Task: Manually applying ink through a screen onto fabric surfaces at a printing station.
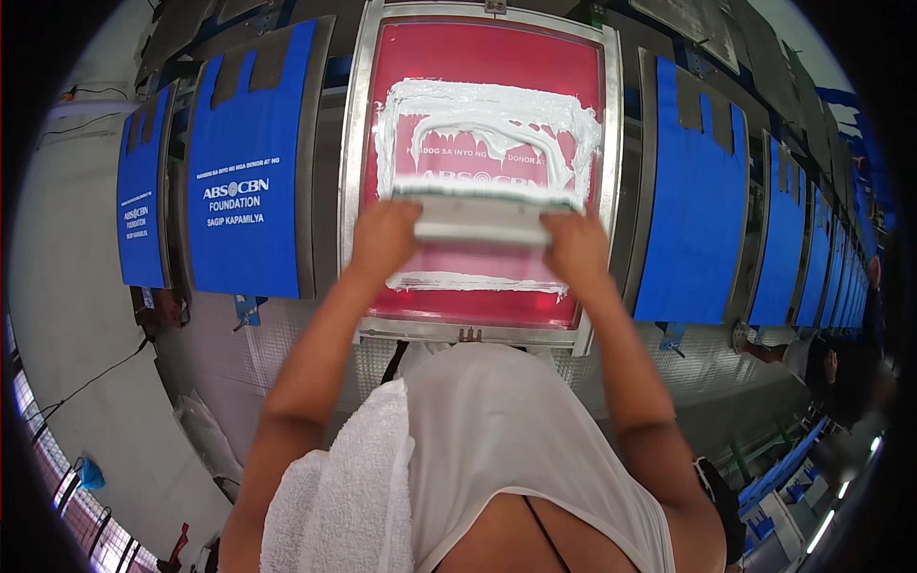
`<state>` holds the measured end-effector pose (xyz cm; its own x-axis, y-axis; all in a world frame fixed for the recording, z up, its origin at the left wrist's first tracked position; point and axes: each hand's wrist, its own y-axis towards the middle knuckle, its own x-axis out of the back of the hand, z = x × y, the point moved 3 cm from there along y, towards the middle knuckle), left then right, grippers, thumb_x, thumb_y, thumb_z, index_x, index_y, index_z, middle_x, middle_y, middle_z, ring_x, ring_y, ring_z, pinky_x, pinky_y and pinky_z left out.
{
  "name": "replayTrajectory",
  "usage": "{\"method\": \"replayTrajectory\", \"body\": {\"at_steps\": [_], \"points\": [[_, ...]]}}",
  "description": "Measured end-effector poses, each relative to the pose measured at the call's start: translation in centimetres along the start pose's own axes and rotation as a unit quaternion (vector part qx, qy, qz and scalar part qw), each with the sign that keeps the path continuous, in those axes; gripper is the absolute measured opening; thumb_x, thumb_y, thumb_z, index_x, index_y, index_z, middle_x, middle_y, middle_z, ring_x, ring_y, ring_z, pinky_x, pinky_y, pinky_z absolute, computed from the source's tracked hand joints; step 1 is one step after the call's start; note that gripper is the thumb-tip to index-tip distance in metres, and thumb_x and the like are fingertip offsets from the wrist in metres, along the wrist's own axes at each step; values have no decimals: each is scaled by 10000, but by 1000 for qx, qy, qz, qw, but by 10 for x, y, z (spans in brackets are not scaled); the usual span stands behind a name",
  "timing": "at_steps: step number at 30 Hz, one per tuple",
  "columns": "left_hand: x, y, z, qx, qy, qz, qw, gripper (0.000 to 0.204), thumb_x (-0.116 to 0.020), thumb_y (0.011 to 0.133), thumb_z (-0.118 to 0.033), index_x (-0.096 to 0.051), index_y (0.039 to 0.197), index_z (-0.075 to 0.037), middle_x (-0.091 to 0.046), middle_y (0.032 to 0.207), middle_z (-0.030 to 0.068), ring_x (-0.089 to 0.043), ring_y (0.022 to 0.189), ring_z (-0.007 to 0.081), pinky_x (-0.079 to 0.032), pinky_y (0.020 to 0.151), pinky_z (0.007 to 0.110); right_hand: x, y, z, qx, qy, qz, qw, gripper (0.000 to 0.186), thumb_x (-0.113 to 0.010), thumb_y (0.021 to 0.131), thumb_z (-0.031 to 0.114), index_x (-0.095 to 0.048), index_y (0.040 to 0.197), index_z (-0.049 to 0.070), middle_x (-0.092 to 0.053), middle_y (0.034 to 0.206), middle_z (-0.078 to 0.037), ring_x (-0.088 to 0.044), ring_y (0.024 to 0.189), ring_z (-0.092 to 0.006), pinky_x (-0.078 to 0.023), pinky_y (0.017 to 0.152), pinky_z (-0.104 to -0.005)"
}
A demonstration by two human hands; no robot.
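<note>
A metal-framed red screen lies in front of me, with thick white ink smeared in a rectangle over printed lettering. Both my hands grip a pale squeegee that lies crosswise on the screen and is slightly blurred: my left hand is closed on its left end and my right hand on its right end. White ink sits along the squeegee's far edge, and another white streak runs across the screen nearer to me.
Boards with blue fabric pieces line the left and right, some printed white. A pale wall with cables stands at far left. Another person is at far right. A white towel hangs over my left shoulder.
</note>
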<state>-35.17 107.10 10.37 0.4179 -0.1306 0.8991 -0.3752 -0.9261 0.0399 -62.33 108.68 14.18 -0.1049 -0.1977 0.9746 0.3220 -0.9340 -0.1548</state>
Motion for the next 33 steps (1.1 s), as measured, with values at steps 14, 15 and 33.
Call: {"method": "replayTrajectory", "body": {"at_steps": [14,15,33], "points": [[45,-44,-27,91,-24,198,976,400,-697,619,-50,-660,1012,-113,-647,947,134,-617,879,306,-493,765,417,41,-40,30,-21,12,128,991,355,-630,631,48,-665,974,128,-676,845,-81,-638,857,-241,-325,1021,-481],[33,-84,-30,5,-74,85,994,365,-691,570,-24,-640,931,-49,-638,870,138,-597,830,319,-481,758,418,27,-72,40,-3,28,97,995,376,-625,588,15,-644,955,95,-660,829,-80,-618,851,-248,-307,1044,-496],[63,160,40,49,35,53,997,351,-737,691,-347,-680,950,-117,-669,822,143,-643,807,325,-504,737,422,62,172,-63,7,-29,103,994,470,-589,627,131,-662,1092,131,-670,983,-145,-638,919,-320,-511,822,-399]]}}
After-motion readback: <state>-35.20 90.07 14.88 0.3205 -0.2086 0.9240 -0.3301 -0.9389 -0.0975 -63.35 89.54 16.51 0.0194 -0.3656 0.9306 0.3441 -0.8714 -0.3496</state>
